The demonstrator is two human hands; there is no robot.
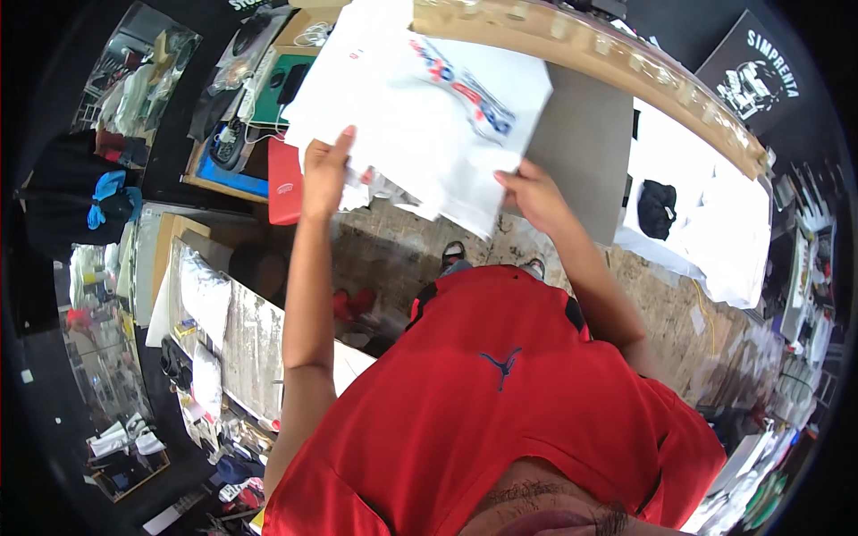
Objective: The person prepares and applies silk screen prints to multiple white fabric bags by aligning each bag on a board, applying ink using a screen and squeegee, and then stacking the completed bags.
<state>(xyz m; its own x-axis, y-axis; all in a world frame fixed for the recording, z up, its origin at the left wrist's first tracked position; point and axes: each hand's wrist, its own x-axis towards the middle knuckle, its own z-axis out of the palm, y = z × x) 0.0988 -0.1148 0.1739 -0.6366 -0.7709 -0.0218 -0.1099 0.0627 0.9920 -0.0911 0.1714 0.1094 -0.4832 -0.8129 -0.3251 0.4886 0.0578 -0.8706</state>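
Note:
A broad white, flexible sheet-like piece [393, 116] with red and blue printing on its upper right spreads out in front of me. I cannot tell whether it is film, paper or cloth. Its near edge is pinched on the left by my left hand [325, 179], thumb lying on top. My right hand [538, 196] grips the lower right corner between thumb and fingers. The lower edge hangs uneven and ragged between the two hands. Beneath its right side lies a grey flat board [585, 143].
Left of the sheet are a red box-like item [285, 183] and a green mat [273, 89]. A cardboard strip [617, 67] runs along the back. White cloth [688, 205] with a black bundle [657, 210] lies at right. A worn table [250, 335] stands at lower left.

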